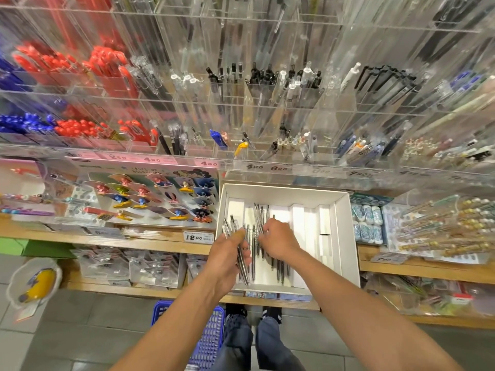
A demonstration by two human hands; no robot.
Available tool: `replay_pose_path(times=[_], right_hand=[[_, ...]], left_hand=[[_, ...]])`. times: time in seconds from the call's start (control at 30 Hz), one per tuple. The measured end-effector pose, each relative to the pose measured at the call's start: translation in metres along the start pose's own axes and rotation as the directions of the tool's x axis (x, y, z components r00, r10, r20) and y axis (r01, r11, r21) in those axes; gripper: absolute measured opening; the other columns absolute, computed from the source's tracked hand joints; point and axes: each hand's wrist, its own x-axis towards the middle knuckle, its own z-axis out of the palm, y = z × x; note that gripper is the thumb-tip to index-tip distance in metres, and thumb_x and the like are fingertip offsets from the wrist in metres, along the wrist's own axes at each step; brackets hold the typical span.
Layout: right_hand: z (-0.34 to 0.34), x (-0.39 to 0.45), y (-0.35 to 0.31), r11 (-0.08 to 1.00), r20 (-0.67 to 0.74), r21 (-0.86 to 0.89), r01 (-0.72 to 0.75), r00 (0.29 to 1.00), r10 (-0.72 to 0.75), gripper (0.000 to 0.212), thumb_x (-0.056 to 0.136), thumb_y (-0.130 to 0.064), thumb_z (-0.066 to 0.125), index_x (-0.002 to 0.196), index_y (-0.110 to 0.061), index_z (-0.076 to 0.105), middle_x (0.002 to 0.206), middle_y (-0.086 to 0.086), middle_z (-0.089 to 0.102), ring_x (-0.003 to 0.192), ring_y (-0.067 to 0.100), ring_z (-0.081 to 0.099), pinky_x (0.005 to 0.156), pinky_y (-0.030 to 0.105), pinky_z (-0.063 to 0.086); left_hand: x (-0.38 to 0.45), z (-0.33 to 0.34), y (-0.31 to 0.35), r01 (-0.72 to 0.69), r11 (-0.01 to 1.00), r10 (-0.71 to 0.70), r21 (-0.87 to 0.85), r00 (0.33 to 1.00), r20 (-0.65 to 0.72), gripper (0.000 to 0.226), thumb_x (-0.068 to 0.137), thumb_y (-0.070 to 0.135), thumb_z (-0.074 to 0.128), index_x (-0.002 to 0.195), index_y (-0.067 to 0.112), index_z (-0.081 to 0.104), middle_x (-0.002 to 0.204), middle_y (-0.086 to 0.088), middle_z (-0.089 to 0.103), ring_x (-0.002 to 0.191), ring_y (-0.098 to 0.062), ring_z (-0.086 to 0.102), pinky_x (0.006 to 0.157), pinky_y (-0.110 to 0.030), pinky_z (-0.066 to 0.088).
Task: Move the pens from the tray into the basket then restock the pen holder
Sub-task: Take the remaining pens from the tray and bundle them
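A white cardboard tray (345, 236) sits on the wooden shelf with several clear pens (258, 214) lying in its left half. My left hand (227, 253) grips a bundle of these pens over the tray's left side. My right hand (278, 239) reaches into the tray with fingers curled over more pens; what it holds is hidden under the palm. A blue plastic basket (211, 336) stands on the floor below my left forearm. Clear acrylic pen holders (267, 103) fill the wall above the tray.
Red and blue pens (72, 127) fill holders at the upper left. Carded clips (160, 199) lie left of the tray, erasers (367, 220) and packed pencils to its right. A white and yellow object (34, 282) sits on the floor at the left. My feet stand beside the basket.
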Motion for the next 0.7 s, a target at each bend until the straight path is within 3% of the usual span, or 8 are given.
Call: replay_pose_path(times=[0.07, 0.1, 0.17, 0.23, 0.33, 0.4, 0.53, 0.7], right_hand=[[-0.011, -0.022, -0.002, 0.976, 0.078, 0.214, 0.048, 0.995, -0.066, 0.008, 0.089, -0.022, 0.063, 0.092, -0.017, 0.058, 0.079, -0.006, 0.062, 0.075, 0.013, 0.062, 0.067, 0.027, 0.049], [-0.015, -0.035, -0.002, 0.952, 0.125, 0.297, 0.068, 0.986, -0.109, 0.01, 0.087, -0.023, 0.067, 0.089, -0.021, 0.058, 0.075, -0.009, 0.062, 0.069, 0.007, 0.062, 0.063, 0.022, 0.048], [-0.021, -0.058, -0.002, 0.901, 0.172, 0.424, 0.087, 0.97, -0.174, 0.017, 0.081, -0.027, 0.075, 0.085, -0.021, 0.06, 0.067, -0.008, 0.065, 0.055, 0.003, 0.061, 0.053, 0.017, 0.046], [-0.025, -0.071, -0.003, 0.881, 0.186, 0.465, 0.087, 0.963, -0.193, 0.019, 0.079, -0.031, 0.078, 0.084, -0.022, 0.062, 0.065, -0.009, 0.067, 0.051, 0.005, 0.061, 0.049, 0.015, 0.045], [-0.029, -0.069, -0.004, 0.896, 0.24, 0.438, 0.076, 0.951, -0.198, 0.018, 0.081, -0.041, 0.074, 0.081, -0.026, 0.066, 0.069, -0.007, 0.071, 0.052, 0.006, 0.063, 0.051, 0.02, 0.049], [-0.034, -0.054, 0.002, 0.925, 0.165, 0.378, 0.045, 0.98, -0.115, 0.016, 0.089, -0.042, 0.064, 0.086, -0.026, 0.066, 0.076, -0.004, 0.072, 0.057, 0.003, 0.065, 0.06, 0.024, 0.054], [-0.042, -0.011, 0.023, 0.988, 0.012, -0.147, -0.041, 0.999, 0.043, 0.035, 0.096, -0.023, 0.054, 0.13, -0.013, 0.052, 0.117, 0.011, 0.064, 0.102, 0.026, 0.064, 0.083, 0.032, 0.05], [-0.04, 0.011, 0.023, 0.862, 0.069, -0.506, -0.035, 0.994, 0.081, 0.031, 0.089, -0.011, 0.051, 0.12, -0.008, 0.05, 0.082, 0.001, 0.046, 0.079, 0.024, 0.051, 0.064, 0.034, 0.041]], left_hand=[[-0.001, 0.004, 0.0, -0.03, 1.0, 0.03, 0.008, 1.0, 0.001, 0.047, 0.096, 0.023, 0.065, 0.136, 0.004, 0.05, 0.075, -0.002, 0.059, 0.059, -0.013, 0.055, 0.058, -0.03, 0.053], [-0.001, 0.006, 0.0, -0.05, 0.999, 0.05, 0.008, 0.999, 0.005, 0.066, 0.09, 0.028, 0.072, 0.143, 0.003, 0.042, 0.083, -0.004, 0.063, 0.067, -0.015, 0.06, 0.07, -0.035, 0.057], [0.0, 0.009, -0.002, -0.055, 0.998, 0.055, 0.005, 0.998, 0.041, 0.103, 0.073, 0.039, 0.082, 0.153, 0.007, 0.025, 0.126, -0.013, 0.061, 0.111, -0.026, 0.062, 0.106, -0.052, 0.044], [0.0, 0.01, -0.003, -0.033, 0.998, 0.037, -0.05, 0.995, 0.095, 0.104, 0.072, 0.034, 0.082, 0.154, 0.011, 0.023, 0.149, -0.016, 0.045, 0.134, -0.034, 0.047, 0.112, -0.055, 0.037], [-0.002, 0.009, -0.004, 0.022, 0.998, -0.016, -0.05, 0.994, 0.108, 0.045, 0.092, 0.019, 0.066, 0.131, 0.003, 0.05, 0.099, -0.014, 0.065, 0.085, -0.025, 0.067, 0.073, -0.043, 0.057], [0.002, 0.007, -0.006, 0.02, 0.999, -0.018, -0.04, 0.998, 0.054, 0.035, 0.099, 0.017, 0.057, 0.131, 0.002, 0.052, 0.072, -0.004, 0.056, 0.06, -0.016, 0.054, 0.054, -0.033, 0.048], [0.003, 0.003, -0.006, 0.027, 0.996, -0.025, -0.086, 0.999, 0.031, 0.043, 0.1, 0.018, 0.057, 0.138, 0.001, 0.046, 0.067, 0.0, 0.053, 0.055, -0.012, 0.048, 0.049, -0.027, 0.044], [0.005, -0.001, -0.006, 0.039, 0.996, -0.035, -0.081, 0.998, 0.045, 0.033, 0.1, 0.017, 0.056, 0.129, 0.001, 0.054, 0.066, 0.0, 0.054, 0.055, -0.011, 0.047, 0.049, -0.027, 0.044]])
